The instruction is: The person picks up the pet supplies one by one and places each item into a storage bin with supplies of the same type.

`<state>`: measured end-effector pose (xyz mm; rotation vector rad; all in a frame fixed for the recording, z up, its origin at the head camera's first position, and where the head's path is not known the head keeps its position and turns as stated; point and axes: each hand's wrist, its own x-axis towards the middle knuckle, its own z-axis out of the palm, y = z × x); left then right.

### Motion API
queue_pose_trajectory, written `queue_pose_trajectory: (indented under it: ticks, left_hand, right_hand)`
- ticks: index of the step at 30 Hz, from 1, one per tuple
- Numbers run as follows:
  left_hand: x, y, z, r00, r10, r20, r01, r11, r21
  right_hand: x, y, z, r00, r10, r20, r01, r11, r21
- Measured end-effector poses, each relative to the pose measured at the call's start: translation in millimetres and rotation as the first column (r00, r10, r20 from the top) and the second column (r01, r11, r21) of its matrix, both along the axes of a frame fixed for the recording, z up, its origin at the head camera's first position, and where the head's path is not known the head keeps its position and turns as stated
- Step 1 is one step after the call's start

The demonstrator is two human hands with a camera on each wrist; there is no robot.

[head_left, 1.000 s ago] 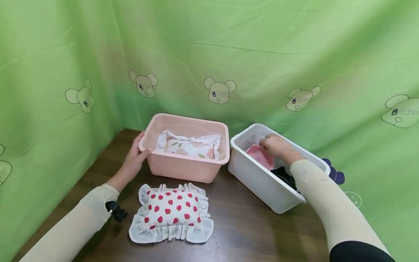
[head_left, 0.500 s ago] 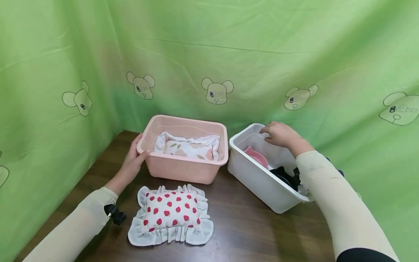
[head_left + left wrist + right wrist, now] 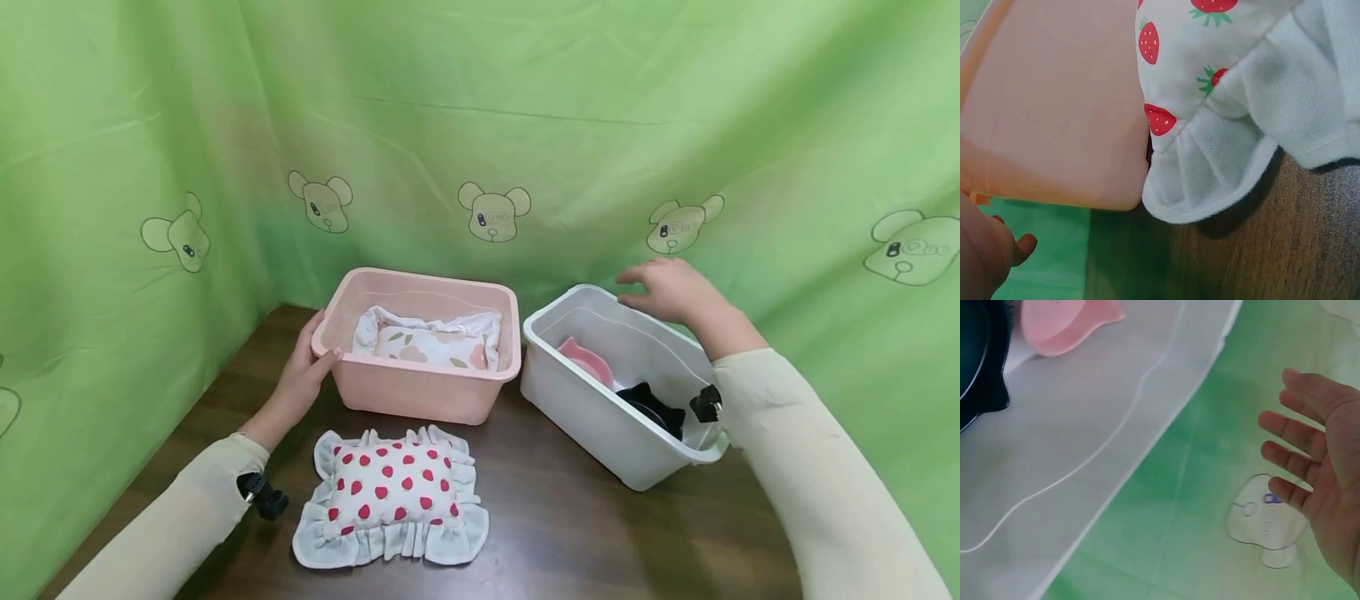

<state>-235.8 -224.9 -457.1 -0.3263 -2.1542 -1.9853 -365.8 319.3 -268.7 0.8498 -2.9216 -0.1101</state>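
My left hand (image 3: 303, 367) grips the left corner of a pink plastic bin (image 3: 416, 392), its thumb on the rim. A small floral pillow (image 3: 431, 346) with white edging lies inside that bin. Over the far edge of a white plastic bin (image 3: 600, 429), my right hand (image 3: 671, 292) hangs in the air with nothing in it; the right wrist view shows its fingers (image 3: 1291, 434) spread and relaxed. Inside the white bin sit a pink dish (image 3: 585, 360) with pointed ear-like corners and a black dish (image 3: 651, 408) of similar outline.
A white pillow (image 3: 393, 487) with strawberry print and ruffled edges lies on the dark wooden table (image 3: 570, 533) in front of the pink bin. Green cloth (image 3: 405, 100) with mouse-face prints hangs behind and at the left. The two bins stand almost side by side.
My right hand has let go of the pink dish and risen out of the white bin, up and to the right. The dish sits lower in the bin. My left hand keeps its grip.
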Motion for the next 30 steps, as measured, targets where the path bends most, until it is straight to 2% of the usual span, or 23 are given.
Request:
queue_pose_trajectory:
  ticks: [8,15,20,23,30]
  left_hand:
    - [-0.9,-1,-1.1,1.0,-0.011,-0.022,0.011,1.0,-0.013]
    - [-2.0,-2,-0.5,0.999,-0.014,-0.031,0.013,1.0,-0.004]
    - [0.4,-3,-3.2,1.0,0.002,-0.027,-0.002,1.0,-0.007]
    - [-0.3,-5,-1.8,1.0,0.012,-0.028,-0.013,1.0,-0.019]
    - [-2.3,-6,-0.5,1.0,0.006,-0.03,-0.007,1.0,-0.014]
  right_hand:
    - [32.1,-4,11.6,0.999,-0.044,-0.03,0.041,0.994,-0.1]
    - [63.2,-14,18.5,0.996,-0.082,-0.047,0.069,0.967,-0.244]
    - [84.4,-17,10.6,0.992,-0.085,-0.098,0.054,0.957,-0.286]
    - [91.9,-15,3.5,0.988,-0.1,-0.12,0.059,0.95,-0.306]
    - [110.2,-18,-9.7,0.99,-0.086,-0.112,0.036,0.922,-0.385]
